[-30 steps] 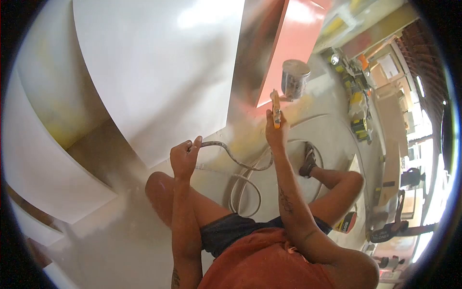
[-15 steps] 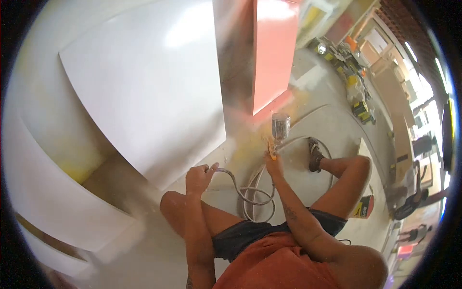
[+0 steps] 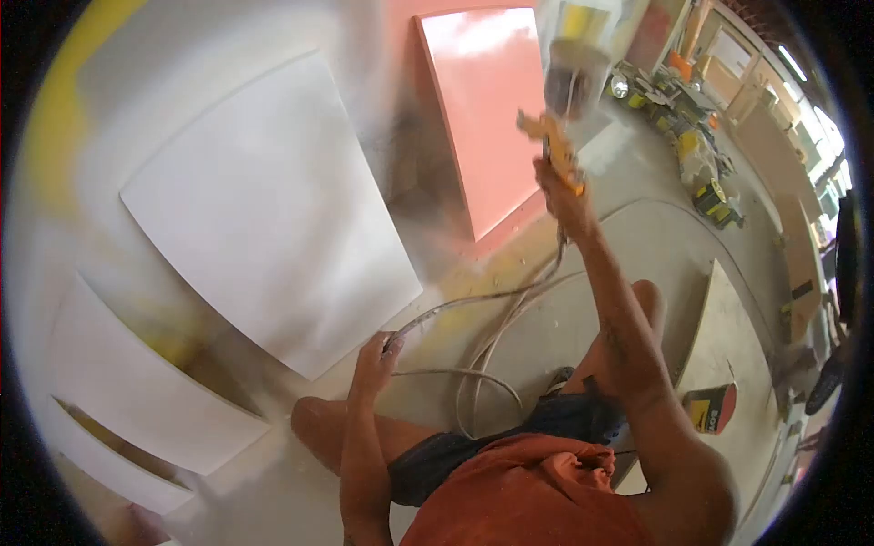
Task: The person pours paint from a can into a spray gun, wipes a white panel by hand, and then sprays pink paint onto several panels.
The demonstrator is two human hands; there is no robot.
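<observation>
My right hand (image 3: pixel 566 202) is wrapped round the handle of a spray gun (image 3: pixel 555 150), raised with its paint cup (image 3: pixel 574 77) on top, a bit blurred. The nozzle end points left toward a pink panel (image 3: pixel 492 118) leaning upright at the back. Low on the left, my left hand (image 3: pixel 373 362) grips the air hose (image 3: pixel 455 302), which runs up toward the gun and also loops down over the floor. Beyond that hand stands a large white panel (image 3: pixel 273 214), hazy with spray mist and apart from the gun.
More white curved panels (image 3: pixel 150 373) lean at the left. A labelled can (image 3: pixel 710 409) stands on a board (image 3: pixel 724 337) at the right. Cans and clutter (image 3: pixel 683 136) line the floor at the back right. Loops of hose (image 3: pixel 487 350) lie in front of my legs.
My right hand has lifted the spray gun upward and to the right, drawing the hose straighter. My left hand stays on the hose, slightly lower. The view has shifted, and a leg has drawn in.
</observation>
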